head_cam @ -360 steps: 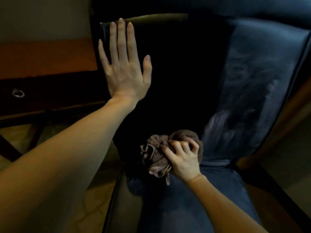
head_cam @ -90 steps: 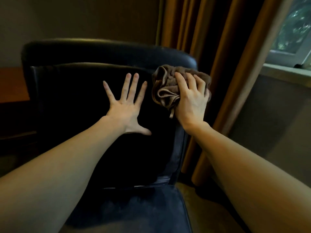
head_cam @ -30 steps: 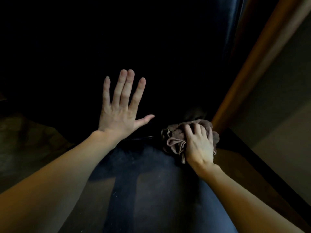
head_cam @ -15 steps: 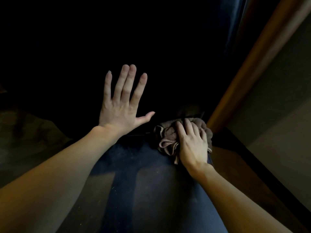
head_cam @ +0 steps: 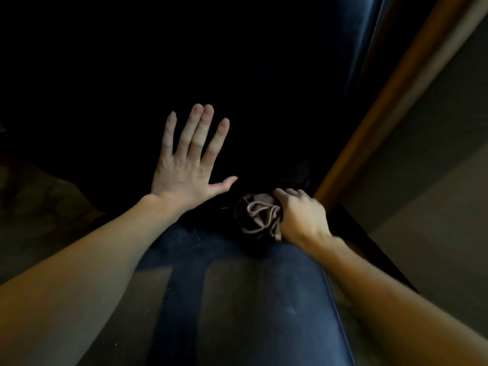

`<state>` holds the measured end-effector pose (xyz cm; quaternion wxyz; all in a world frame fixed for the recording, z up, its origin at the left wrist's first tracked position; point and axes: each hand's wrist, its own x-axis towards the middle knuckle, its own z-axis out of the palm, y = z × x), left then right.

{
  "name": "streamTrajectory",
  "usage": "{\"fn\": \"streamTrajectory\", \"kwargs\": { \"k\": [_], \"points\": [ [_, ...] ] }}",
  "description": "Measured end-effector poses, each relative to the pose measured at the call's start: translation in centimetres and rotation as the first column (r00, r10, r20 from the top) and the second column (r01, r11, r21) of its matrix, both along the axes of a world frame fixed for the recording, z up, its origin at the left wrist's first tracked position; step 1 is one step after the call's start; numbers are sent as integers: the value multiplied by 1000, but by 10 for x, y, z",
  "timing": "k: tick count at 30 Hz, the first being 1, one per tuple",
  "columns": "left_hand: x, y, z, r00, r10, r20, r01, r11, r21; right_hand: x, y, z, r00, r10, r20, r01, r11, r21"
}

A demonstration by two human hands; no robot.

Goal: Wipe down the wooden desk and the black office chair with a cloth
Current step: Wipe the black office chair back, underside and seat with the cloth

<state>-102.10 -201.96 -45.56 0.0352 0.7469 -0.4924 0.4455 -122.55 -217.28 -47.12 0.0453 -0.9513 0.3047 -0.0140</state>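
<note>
A person's right hand [head_cam: 299,216] grips a bunched brown cloth [head_cam: 257,215] at the crease where the black office chair [head_cam: 237,299] seat meets its backrest, while the left hand [head_cam: 188,165] lies flat, fingers spread, on the backrest. The chair-wiping step appears under way; next, likely a sweep nearer across the dusty seat. The desk is out of view.

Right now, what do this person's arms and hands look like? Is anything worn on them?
Both forearms are bare as far as the frame shows: no sleeves or gloves, no watch, bracelet or rings visible. The left hand has short, unpainted nails. The right hand is motion-blurred, so its nails cannot be made out.
</note>
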Motion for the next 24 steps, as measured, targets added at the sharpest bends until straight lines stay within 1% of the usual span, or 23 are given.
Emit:
{"fn": "streamTrajectory", "kwargs": {
  "k": [2,3,4,7,9,11,13,15,16,18,20,22,24],
  "points": [
    [-2,2,1,1000,12,-2,-12,1000,1,-16,12,-11,985,24,173,-6,994,-106],
    [-4,2,1,1000,7,-10,-7,1000,1,-17,14,-17,973,27,228,5,990,-138],
    [-5,2,2,1000,2,-15,-2,1000,5,-15,14,-21,972,9,234,25,990,-142],
    [-7,2,3,1000,5,-18,-4,1000,26,5,20,-39,980,-130,152,133,991,-12],
    [-5,1,2,1000,9,-9,-8,1000,30,21,32,-53,974,-198,111,199,980,1],
    [-3,6,4,1000,-9,-21,10,1000,29,40,45,-62,951,-268,151,267,963,26],
    [1,18,7,996,-77,-51,79,996,41,58,57,-64,921,-337,196,338,941,28],
    [8,35,13,979,-198,-49,201,977,66,73,74,-64,901,-380,210,384,923,21],
    [12,46,16,965,-260,-40,262,961,82,82,86,-63,902,-379,206,382,924,26],
    [22,68,21,940,-340,-13,340,936,88,110,120,-59,932,-303,196,299,953,55],
    [31,100,23,948,-318,4,317,947,58,144,162,-57,954,-216,208,198,975,104],
    [44,144,21,975,-220,-24,220,975,-17,170,199,-53,940,-242,242,207,965,160],
    [62,188,16,988,-148,-44,145,987,-63,179,217,-54,920,-286,268,250,955,162]
  ]
}}
